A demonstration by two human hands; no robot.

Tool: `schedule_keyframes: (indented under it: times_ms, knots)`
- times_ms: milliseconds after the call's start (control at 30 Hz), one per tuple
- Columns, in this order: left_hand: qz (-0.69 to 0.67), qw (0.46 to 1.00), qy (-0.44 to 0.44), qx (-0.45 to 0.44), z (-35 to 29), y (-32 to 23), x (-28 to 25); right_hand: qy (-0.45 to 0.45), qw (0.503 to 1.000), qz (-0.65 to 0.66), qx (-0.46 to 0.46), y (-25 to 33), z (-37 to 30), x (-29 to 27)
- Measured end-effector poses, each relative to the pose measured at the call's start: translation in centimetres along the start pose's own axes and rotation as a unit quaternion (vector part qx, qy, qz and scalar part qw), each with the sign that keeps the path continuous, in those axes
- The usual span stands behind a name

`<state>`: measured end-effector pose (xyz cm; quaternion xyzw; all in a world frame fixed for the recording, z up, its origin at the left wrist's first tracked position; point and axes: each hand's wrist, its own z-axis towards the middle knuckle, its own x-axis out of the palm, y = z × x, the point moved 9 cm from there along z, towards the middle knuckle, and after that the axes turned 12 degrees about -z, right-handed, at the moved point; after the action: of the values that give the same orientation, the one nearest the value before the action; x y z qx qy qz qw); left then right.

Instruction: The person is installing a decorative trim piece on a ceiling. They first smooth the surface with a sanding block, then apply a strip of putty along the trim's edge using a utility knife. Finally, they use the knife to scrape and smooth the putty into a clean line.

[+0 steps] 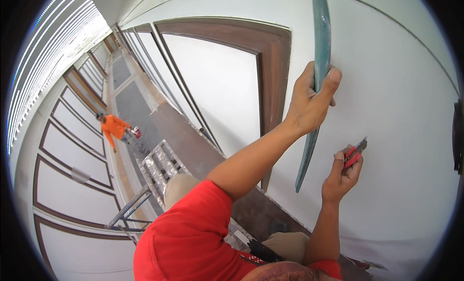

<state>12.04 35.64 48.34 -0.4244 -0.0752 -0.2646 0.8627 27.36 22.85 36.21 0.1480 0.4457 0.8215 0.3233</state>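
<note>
My left hand (309, 99) is closed around a long, narrow teal strip (323, 32), held raised before the pale wall. The strip runs above the hand past the top of the picture, and its lower end tapers below my wrist. What it is made of, I cannot tell. Lower and to the right, my right hand (340, 179) grips a red and dark-grey utility knife (354, 156) with its blade tip pointing up and away. The knife and the strip are apart. Part of the knife's handle is hidden by my fingers.
The smooth pale wall (401, 111) fills the right side, beside a dark wooden frame (273, 44). A paint-spattered scaffold or bench (162, 167) stands at left. Farther down the corridor walks a person in orange (115, 127), carrying something red. Framed panels (72, 160) line the left wall.
</note>
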Motion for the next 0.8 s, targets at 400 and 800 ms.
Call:
schedule_keyframes:
  times_ms: [400, 800]
  knots:
    - [-0.246, 0.957, -0.108, -0.107, 7.6, -3.8, -16.2, 0.139, 0.955, -0.238, -0.114, 4.1, -0.1, 8.9]
    - [-0.237, 0.951, -0.196, -0.026, 15.6, -7.5, -31.3, 0.182, 0.823, -0.431, -0.322, 11.2, 1.1, 22.3]
